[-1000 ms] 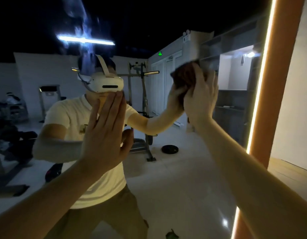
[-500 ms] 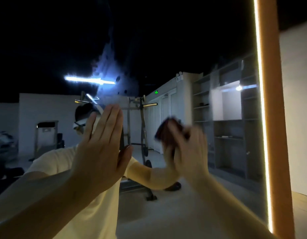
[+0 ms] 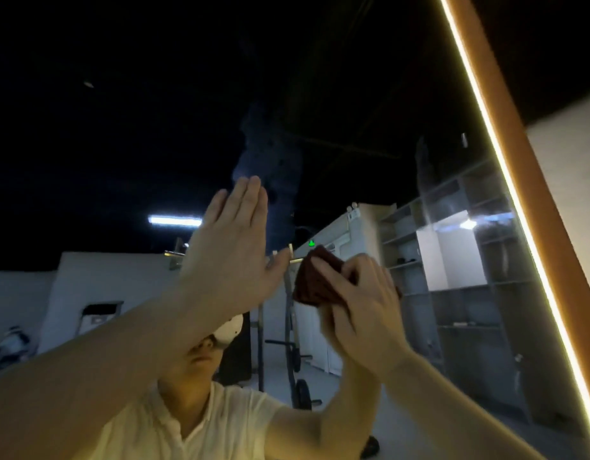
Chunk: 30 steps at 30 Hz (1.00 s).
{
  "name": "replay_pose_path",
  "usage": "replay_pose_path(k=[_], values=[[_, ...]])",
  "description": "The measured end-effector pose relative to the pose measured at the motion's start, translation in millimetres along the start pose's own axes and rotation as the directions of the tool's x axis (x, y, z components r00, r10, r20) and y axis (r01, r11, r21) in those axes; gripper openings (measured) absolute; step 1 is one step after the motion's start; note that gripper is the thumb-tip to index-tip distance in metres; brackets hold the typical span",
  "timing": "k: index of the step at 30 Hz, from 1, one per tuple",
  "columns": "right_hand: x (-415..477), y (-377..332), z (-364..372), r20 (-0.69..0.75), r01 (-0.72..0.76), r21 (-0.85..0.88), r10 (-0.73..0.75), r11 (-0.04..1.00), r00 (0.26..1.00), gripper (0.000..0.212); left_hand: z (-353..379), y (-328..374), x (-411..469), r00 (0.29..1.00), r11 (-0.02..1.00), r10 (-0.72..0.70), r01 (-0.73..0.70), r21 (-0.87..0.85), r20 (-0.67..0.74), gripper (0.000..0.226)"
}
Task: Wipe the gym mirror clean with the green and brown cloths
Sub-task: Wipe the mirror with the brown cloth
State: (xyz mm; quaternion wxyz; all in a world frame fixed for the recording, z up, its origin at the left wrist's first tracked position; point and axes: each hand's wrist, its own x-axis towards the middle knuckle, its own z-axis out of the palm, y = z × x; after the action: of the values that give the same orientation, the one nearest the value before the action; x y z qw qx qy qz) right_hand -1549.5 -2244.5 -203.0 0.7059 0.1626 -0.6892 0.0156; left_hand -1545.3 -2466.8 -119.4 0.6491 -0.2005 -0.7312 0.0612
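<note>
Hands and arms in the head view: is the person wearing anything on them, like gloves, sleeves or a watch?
No gloves: the left hand and right hand are bare, with no ring or watch showing. Both forearms are uncovered as far as the picture's edge. The mirror reflects a pale short-sleeved shirt on the person.

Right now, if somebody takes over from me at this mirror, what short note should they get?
Left hand: open, fingers straight, flat at the mirror.
Right hand: grips the brown cloth, held at the glass beside the left hand.
Green cloth: not in view.
Done: cannot tell how much is wiped.
Left: a hazy smear above the left hand, and streaks nearer the lit frame.
</note>
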Motion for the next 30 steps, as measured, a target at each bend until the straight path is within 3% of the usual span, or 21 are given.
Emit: replay_pose_path(k=[5, 8, 12, 17, 20, 22, 25, 28, 30], values=[[139.1, 7.6, -11.4, -0.084, -0.224, -0.250, 0.210, 0.942, 0.974, 0.070, 8.0, 0.3, -0.9, 1.000, 0.999, -0.026, 0.027, 0.025, -0.016, 0.088], [183.2, -11.4, -0.2, -0.144, -0.277, -0.220, 0.250, 0.935, 0.957, 0.067, 11.0, 1.6, 0.5, 0.999, 0.998, -0.030, 0.031, 0.056, -0.016, 0.090], [132.6, -38.1, 11.6, -0.173, -0.131, -0.142, 0.105, 0.981, 0.979, 0.061, 11.5, 2.3, 1.1, 1.000, 0.999, -0.025, 0.026, 0.034, -0.017, 0.087], [5.5, -43.0, 5.8, -0.073, -0.014, -0.024, 0.012, 1.000, 0.997, 0.057, -1.7, -4.0, -1.5, 0.999, 0.994, 0.032, -0.028, -0.105, 0.031, 0.084], [-46.0, -30.4, -4.2, 0.035, 0.079, -0.051, -0.077, 0.996, 0.996, 0.056, -6.5, -5.0, -2.9, 0.997, 0.993, 0.052, -0.046, -0.107, 0.055, 0.082], [-12.1, -15.8, -12.9, 0.059, 0.048, -0.123, -0.041, 0.991, 0.997, 0.064, -4.6, -4.9, -3.3, 0.997, 0.994, 0.054, -0.049, -0.097, 0.048, 0.081], [99.5, -0.6, -15.4, -0.019, -0.111, -0.312, 0.110, 0.944, 0.994, 0.073, -0.9, -5.1, -5.2, 0.998, 0.996, 0.051, -0.048, -0.073, 0.044, 0.088], [170.5, -10.9, -8.3, -0.083, -0.230, -0.253, 0.216, 0.940, 0.973, 0.065, -4.0, -0.1, -5.0, 0.998, 0.999, 0.010, -0.007, -0.050, 0.067, 0.088], [156.7, -24.7, 1.3, -0.115, -0.217, -0.162, 0.200, 0.962, 0.973, 0.062, -7.8, 6.3, -4.7, 0.996, 0.999, -0.040, 0.042, -0.029, 0.073, 0.083]])
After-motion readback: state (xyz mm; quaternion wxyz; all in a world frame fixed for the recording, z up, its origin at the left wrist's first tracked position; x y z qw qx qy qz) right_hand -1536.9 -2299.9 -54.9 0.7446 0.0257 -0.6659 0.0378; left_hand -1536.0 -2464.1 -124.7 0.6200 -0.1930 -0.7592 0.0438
